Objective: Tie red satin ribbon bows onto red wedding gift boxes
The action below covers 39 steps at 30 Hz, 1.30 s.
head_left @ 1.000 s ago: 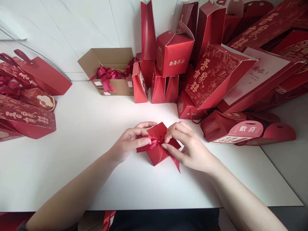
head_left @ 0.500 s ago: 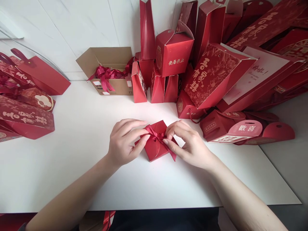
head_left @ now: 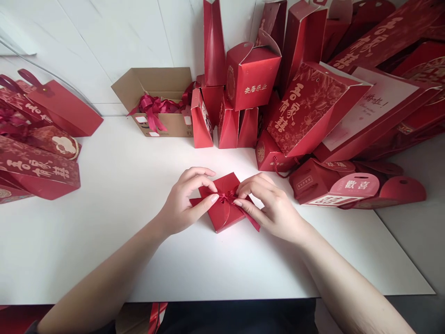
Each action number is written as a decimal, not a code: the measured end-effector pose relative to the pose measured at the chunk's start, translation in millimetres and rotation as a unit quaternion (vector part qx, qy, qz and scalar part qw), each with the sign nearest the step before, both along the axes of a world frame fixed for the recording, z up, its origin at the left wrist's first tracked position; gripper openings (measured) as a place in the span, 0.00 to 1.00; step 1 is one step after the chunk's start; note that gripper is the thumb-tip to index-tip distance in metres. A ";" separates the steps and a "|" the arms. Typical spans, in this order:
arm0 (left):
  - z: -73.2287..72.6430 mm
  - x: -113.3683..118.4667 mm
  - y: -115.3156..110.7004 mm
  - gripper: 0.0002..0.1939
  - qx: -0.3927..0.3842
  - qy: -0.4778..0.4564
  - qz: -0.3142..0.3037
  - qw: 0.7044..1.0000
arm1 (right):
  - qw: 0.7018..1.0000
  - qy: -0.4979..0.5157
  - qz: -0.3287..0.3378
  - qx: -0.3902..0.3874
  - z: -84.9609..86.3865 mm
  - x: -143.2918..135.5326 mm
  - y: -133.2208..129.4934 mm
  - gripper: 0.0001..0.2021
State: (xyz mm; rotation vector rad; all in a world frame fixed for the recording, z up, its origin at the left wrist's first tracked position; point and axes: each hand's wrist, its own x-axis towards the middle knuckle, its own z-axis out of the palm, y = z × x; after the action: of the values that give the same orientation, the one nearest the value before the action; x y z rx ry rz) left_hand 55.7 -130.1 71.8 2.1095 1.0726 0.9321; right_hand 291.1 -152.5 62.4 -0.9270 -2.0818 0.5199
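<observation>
A small square red gift box (head_left: 222, 215) with curved top flaps lies on the white table. Across its top runs a dark red ribbon (head_left: 227, 197), tied in a bow at the middle, with one tail hanging past the right side. My left hand (head_left: 187, 199) pinches the left part of the bow between thumb and forefinger. On the other side, my right hand (head_left: 271, 206) pinches the right part, close to the knot. The fingertips partly cover the loops.
Behind the hands, an open cardboard box (head_left: 167, 126) holds more red ribbon. Several red gift boxes (head_left: 253, 79) are stacked at the back and right, near a pink-flapped box (head_left: 354, 185). Red bags and boxes (head_left: 52, 171) stand at the left. The table (head_left: 104, 241) has its front edge near me.
My left hand has shifted right, its thumb and forefinger now closer to the knot. The right hand stays almost in place, and the ribbon tail beneath it has swung slightly right.
</observation>
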 end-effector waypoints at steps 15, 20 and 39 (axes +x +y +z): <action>-3.3 -4.3 8.7 0.12 -0.146 -0.065 -0.055 0.986 | 1.000 -0.015 -0.011 -0.011 1.5 -1.6 0.4 0.02; -6.5 1.7 6.7 0.14 -0.134 -0.051 -0.011 0.990 | 0.999 -0.014 -0.042 -0.010 3.0 -6.6 -2.6 0.02; -15.4 7.7 17.1 0.18 -0.321 -0.210 -0.041 0.923 | 0.974 0.071 -0.034 -0.210 14.6 1.1 -1.0 0.13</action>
State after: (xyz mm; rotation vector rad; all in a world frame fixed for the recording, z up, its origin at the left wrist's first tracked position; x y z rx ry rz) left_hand 63.4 -113.1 56.5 1.3300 0.8940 0.7997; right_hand 292.3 -153.5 77.0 -1.1577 -1.8358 0.9868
